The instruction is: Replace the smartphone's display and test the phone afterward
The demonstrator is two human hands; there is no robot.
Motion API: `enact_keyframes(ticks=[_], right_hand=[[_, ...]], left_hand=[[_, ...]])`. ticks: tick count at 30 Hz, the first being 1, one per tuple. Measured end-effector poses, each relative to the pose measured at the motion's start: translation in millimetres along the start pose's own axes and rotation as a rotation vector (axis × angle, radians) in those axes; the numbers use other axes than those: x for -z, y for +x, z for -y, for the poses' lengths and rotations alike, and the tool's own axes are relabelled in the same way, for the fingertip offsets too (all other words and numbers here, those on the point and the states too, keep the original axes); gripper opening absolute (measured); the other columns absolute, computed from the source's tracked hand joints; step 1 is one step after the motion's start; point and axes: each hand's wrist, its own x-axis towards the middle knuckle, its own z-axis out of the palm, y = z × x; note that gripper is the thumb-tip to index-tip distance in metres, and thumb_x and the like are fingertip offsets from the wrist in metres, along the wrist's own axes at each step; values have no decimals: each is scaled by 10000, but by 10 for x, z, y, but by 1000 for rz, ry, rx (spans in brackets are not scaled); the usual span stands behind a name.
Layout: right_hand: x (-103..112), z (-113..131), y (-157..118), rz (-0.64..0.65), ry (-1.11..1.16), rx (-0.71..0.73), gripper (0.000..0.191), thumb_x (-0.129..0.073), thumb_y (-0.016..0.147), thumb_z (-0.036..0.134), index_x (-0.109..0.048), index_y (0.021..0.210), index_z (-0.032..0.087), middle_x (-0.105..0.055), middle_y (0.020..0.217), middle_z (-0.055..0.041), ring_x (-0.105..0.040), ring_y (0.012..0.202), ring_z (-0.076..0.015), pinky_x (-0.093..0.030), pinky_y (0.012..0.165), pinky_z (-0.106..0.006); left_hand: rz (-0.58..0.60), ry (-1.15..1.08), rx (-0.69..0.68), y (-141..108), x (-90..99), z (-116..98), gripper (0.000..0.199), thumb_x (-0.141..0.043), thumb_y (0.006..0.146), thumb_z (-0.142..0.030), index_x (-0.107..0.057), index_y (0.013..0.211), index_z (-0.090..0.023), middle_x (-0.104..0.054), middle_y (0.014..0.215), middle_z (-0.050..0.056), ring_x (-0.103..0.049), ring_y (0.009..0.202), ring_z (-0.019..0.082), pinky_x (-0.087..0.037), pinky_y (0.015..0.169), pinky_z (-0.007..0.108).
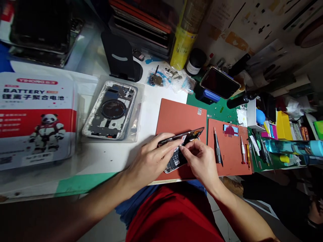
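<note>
An opened phone [176, 160] lies over the front part of a reddish-brown mat [180, 116], its inner parts and black battery showing. Its screen panel [171, 137] is lifted and tilted at the far side. My left hand [153, 156] holds that panel, with the fingers stretched along its inner face. The fingers of my right hand [200, 158] are pinched together over the inside of the phone, near its right end. Whatever lies between those fingertips is too small to tell. Tweezers [217, 148] rest on a second mat [230, 158] just right of my right hand.
A phone back housing [111, 111] lies on a plastic tray at the left, beside a battery package [37, 117]. Screwdrivers [243, 149], a blue bottle [290, 147] and pens are at the right. Behind stand a phone [220, 83], a black jar [195, 62] and a yellow bottle [182, 47].
</note>
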Motion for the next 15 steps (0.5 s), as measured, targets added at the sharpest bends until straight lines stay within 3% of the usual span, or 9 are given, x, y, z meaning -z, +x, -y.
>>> enact_keyframes(ticks=[3,8,11,15], right_hand=[[9,46,-166,-11,211,-40,308,-750,934,489,-673,843,204,-585,619,44,-495,503,-92,-383,490,-222],[-32,44,-429,134,662,-181,391,-734,953,566,-685,908,181,-694,738,-6,-646,509,-115,-468,456,-211],[-93,20,-487,135,771,-232,454,-713,956,613,-682,895,165,-722,750,-30,-658,491,-119,-459,419,-197],[-157,-15,-511,124,819,-286,506,-732,930,629,-655,777,153,-665,595,-11,-590,405,-105,-406,375,-183]], left_hand=[[53,-3,-47,-24,48,-19,544,-556,1023,-19,-555,1512,-257,-696,1321,68,-702,1180,166,-586,1056,318],[61,-1,-61,-139,69,-73,775,-565,1042,-76,-197,1704,-238,-700,1385,103,-702,1224,188,-595,1066,343],[120,-19,-58,-220,65,-98,745,-525,1053,-85,-196,1706,-229,-687,1416,116,-677,1289,202,-588,1095,360],[187,67,-117,-280,79,-122,736,-560,1043,-120,-241,1698,-232,-636,1492,135,-624,1373,246,-555,1158,418]])
